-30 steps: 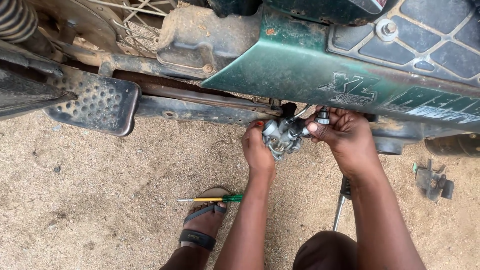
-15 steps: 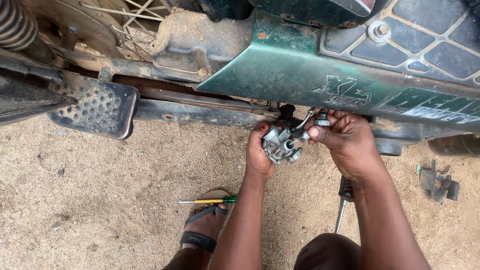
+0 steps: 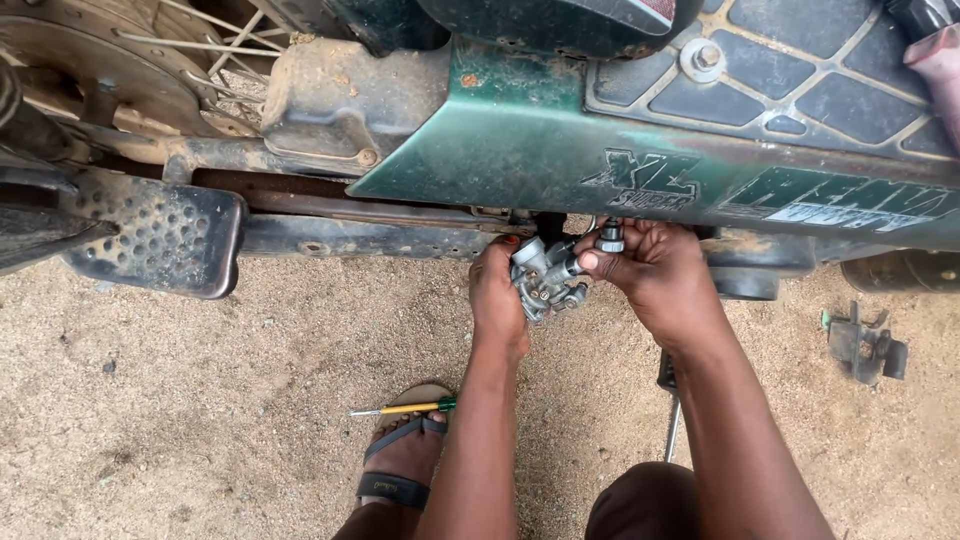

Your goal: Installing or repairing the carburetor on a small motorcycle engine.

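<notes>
Still both hands (image 3: 600, 280) on carburetor (image 3: 545, 275).

Labels: two decals are showing on the motorcycle's green side panel (image 3: 560, 160). A dark blocky lettered decal (image 3: 645, 180) is sitting mid-panel; a pale green and white slanted decal (image 3: 850, 200) is running along to its right.

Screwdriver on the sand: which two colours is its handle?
Yellow and green; the screwdriver shows in the head view.
</notes>
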